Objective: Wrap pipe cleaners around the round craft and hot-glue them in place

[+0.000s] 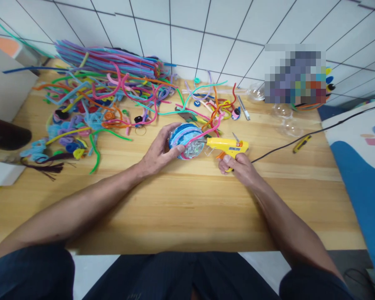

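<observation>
My left hand (pixel 159 152) is closed around a clear ball (pixel 187 137) partly covered with rows of blue, light blue and purple pipe cleaners. A pink pipe cleaner (pixel 210 130) runs across the ball under my left thumb, its loose end rising to the right. In my right hand (pixel 237 166) is a yellow hot glue gun (pixel 228 145) with an orange trigger, its nozzle pointing left at the ball's bare side. Whether the nozzle touches the ball I cannot tell. Thin strands of glue show near the tip.
Loose coloured pipe cleaners (pixel 93 100) and a long bundle (pixel 112 60) cover the back left. Pliers (pixel 186 113) lie behind the ball. Clear ball halves (pixel 290 127), a yellow utility knife (pixel 301 144) and the black cord (pixel 287 145) are on the right. A tiled wall (pixel 187 33) borders the table.
</observation>
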`<state>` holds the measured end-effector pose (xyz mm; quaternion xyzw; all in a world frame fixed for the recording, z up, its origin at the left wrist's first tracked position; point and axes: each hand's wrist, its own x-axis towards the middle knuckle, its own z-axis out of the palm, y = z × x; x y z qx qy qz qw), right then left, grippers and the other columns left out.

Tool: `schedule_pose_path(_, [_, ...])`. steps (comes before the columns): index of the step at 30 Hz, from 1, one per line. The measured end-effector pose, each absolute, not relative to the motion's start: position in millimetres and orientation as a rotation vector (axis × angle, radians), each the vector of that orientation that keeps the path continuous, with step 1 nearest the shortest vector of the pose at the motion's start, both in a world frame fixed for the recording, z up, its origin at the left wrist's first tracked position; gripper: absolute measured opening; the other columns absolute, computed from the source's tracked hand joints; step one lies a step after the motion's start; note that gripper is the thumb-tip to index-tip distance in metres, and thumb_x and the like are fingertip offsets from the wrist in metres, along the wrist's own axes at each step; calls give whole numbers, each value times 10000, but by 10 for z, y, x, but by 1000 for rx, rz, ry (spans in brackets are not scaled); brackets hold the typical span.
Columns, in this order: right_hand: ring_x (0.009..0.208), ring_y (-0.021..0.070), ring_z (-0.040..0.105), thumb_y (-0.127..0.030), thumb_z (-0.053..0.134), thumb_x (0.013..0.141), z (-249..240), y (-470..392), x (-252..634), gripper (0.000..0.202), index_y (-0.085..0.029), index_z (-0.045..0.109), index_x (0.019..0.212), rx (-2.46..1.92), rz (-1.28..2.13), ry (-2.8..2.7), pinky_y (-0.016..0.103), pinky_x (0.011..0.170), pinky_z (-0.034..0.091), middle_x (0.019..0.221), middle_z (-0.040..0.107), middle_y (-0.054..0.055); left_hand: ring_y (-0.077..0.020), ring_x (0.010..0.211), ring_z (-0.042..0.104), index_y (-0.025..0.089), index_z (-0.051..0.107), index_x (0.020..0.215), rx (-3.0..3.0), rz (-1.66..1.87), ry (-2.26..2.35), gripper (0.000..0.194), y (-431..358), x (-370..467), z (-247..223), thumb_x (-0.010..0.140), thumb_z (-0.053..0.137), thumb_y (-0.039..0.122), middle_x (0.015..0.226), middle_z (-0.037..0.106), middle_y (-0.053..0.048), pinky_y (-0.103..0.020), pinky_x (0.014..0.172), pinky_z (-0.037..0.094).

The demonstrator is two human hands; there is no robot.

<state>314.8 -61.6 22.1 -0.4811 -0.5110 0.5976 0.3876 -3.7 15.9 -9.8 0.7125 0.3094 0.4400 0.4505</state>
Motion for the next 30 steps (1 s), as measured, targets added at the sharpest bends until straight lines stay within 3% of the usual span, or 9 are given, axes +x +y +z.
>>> schedule_pose_path(16, [587, 141, 498, -867, 802, 923, 148, -618, 3117, 667, -241, 631, 767, -1213, 1479, -1374, 321, 577, 486, 635, 557, -32, -365, 1524, 654, 297, 544, 1635, 1754, 1125, 728, 752, 171, -17, -122, 1030, 811, 654, 1652, 646, -155, -558, 1325, 548])
schedule_pose_path(30, [627, 158, 542, -883, 740, 962, 257, -658, 3017, 698, -238, 655, 709, -1220, 1376, -1483, 338, 635, 492, 668, 595, -11, -376, 1547, 641, 288, 559, 1634, 1765, 1106, 746, 735, 142, -11, -73, 1036, 817, 627, 1655, 644, -163, -592, 1347, 517])
